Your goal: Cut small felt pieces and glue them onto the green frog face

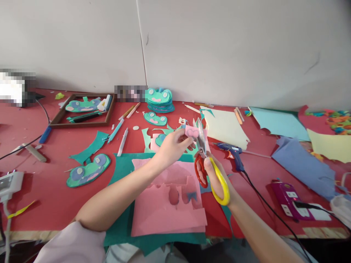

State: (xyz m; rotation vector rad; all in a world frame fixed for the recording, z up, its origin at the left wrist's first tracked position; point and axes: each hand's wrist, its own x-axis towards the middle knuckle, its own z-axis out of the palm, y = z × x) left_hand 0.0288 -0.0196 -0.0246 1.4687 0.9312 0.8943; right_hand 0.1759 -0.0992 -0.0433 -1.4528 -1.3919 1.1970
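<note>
The left hand pinches a small pink piece. The right hand curls through the handles of scissors.

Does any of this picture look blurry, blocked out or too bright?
Head view: a patch left of the stacked green faces is broken into square blocks; head view: the white shape at far left is washed out; head view: the scissors look fairly clear.
</note>
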